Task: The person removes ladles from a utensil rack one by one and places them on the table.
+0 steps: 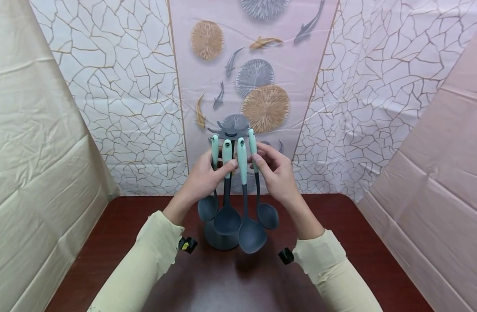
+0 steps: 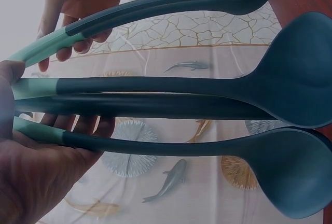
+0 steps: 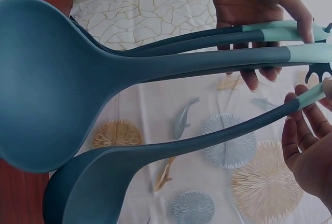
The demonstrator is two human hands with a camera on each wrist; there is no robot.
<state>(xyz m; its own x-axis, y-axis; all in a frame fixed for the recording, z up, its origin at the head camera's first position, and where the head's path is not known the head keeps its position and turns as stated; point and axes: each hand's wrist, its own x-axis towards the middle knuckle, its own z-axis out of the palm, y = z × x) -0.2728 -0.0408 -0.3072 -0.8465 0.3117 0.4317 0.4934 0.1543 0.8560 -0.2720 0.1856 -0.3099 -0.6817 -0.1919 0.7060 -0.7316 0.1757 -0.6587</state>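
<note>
Four utensils with mint handles and dark bowls hang upright around a dark stand (image 1: 213, 239). My left hand (image 1: 201, 177) holds the two on the left, a small ladle (image 1: 207, 208) and a larger ladle (image 1: 227, 222). Its thumb lies across the larger ladle's handle, its fingers behind. My right hand (image 1: 279, 175) pinches the handle of the rightmost ladle (image 1: 267, 216) between thumb and fingers, also seen in the right wrist view. Between the hands is another large ladle (image 3: 46, 79), its bowl nearest the camera. Left thumb tip comes close to its handle.
The stand's hooked top (image 1: 230, 131) rises just behind the handle ends. A dark red table (image 1: 301, 273) spreads below. Behind hangs a patterned cloth (image 1: 305, 78) with fish and round motifs, and pale fabric panels (image 1: 31, 173) flank both sides.
</note>
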